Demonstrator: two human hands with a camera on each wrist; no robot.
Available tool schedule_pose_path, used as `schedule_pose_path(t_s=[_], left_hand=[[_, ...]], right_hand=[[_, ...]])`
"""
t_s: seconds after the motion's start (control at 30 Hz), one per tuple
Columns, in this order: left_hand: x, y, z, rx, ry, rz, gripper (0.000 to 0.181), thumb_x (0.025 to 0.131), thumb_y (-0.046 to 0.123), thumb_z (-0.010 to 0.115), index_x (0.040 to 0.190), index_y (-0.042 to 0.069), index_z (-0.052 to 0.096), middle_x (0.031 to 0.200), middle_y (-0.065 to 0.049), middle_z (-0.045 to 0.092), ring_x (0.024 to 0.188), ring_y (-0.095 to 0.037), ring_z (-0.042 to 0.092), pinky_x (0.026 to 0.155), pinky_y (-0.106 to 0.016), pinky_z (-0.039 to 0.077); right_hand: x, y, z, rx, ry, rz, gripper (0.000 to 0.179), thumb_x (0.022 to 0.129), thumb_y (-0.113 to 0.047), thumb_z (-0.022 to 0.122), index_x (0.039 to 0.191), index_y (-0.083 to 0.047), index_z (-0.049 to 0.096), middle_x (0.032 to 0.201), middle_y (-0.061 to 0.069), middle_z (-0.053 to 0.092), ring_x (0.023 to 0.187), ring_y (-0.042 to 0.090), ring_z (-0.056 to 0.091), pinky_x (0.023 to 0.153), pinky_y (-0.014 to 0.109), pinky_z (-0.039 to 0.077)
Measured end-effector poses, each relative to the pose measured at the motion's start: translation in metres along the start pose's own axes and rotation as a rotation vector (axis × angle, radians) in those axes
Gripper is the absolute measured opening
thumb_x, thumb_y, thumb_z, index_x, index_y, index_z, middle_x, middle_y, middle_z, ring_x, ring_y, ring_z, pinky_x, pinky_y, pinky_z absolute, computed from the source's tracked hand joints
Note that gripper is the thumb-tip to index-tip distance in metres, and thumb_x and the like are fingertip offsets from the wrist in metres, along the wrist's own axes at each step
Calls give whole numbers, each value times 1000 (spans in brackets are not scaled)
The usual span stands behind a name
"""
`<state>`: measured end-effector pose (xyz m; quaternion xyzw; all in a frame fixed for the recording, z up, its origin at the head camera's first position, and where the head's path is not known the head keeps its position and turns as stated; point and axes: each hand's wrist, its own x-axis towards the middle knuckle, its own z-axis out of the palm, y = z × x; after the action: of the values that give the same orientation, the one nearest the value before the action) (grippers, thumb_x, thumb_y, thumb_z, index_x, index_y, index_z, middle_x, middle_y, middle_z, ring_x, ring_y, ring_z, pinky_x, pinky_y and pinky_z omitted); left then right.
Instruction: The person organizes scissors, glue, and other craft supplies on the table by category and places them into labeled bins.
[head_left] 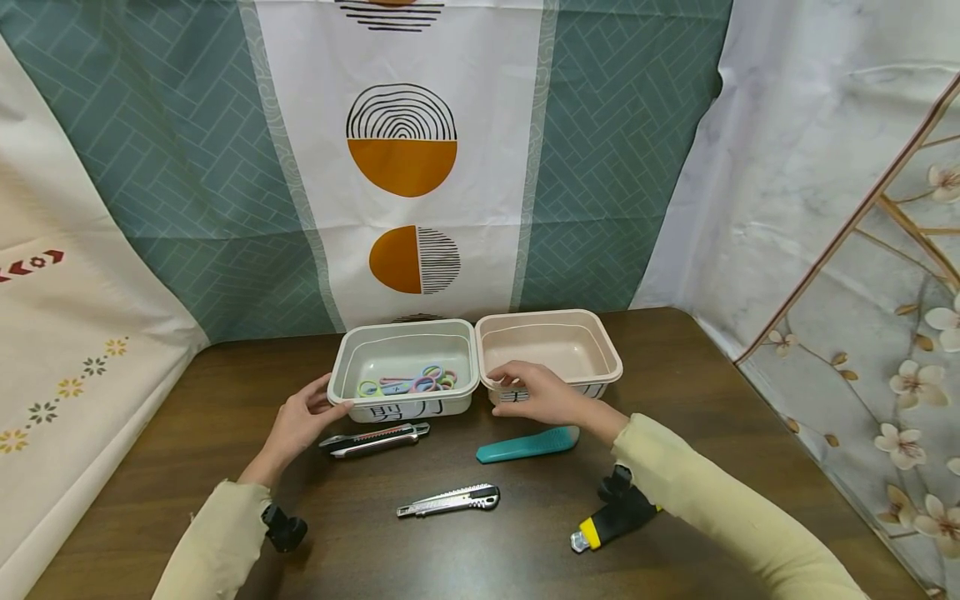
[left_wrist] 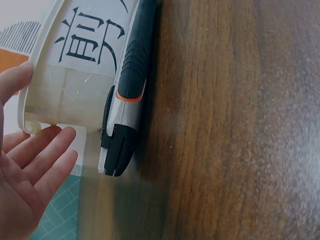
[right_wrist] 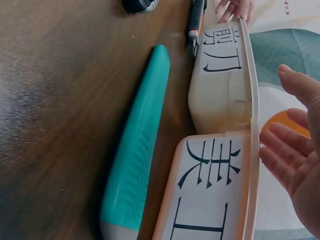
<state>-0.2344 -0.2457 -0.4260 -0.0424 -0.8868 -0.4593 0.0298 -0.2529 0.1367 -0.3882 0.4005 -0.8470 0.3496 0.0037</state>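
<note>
My left hand [head_left: 296,421] is at the left end of a pale grey-green bin [head_left: 420,408], its thumb at the front rim and its straightened fingers against the end wall. Several pastel-handled scissors [head_left: 412,383] lie inside that bin. At the front left rim of the adjoining beige-pink bin [head_left: 592,385] is my right hand [head_left: 543,396], with spread, relaxed fingers and nothing in them. Both bins carry white labels with black characters. A black and silver utility knife [left_wrist: 131,85] lies along the grey-green bin's front. Before the beige-pink bin lies a teal closed cutter [right_wrist: 137,145].
A silver snap-off cutter [head_left: 450,500] lies mid-table, nearer the front. Partly under the right forearm is a black and yellow cutter [head_left: 615,522]. Patterned cloth [head_left: 405,167] hangs behind the brown wooden table [head_left: 360,533]. Black camera mounts sit on both wrists.
</note>
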Motion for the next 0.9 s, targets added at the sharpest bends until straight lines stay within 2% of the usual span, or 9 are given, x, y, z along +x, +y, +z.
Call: schedule_pose_path(t_s=[0.3,0.57,0.9], left_hand=[[0,0,0,2,3,6,71,82,35,66,137,1,36,120,-24,55,104,-35,57,80,-45,49],[1,-1,0,-7,2,3,71,82,35,66,137,2,36,121,-24,55,105,-35,57,80,-44,49],[1,-2,0,-10,-1,-4,72,82,35,66,137,1,35,121,-24,54,105,-35,56,81,-44,49]], right_hand=[[-14,4,1,-2,-5,-38,46,77,-21,73,113,3,57,108,16,61,97,29,58,82,42,47],[-34,14,-2,12,-47,45,48,80,-27,70,117,1,56,111,14,61,99,29,57,84,42,46],[-59,33,0,-31,-66,67,50,80,-32,69,114,2,57,110,15,61,96,28,58,81,41,47]])
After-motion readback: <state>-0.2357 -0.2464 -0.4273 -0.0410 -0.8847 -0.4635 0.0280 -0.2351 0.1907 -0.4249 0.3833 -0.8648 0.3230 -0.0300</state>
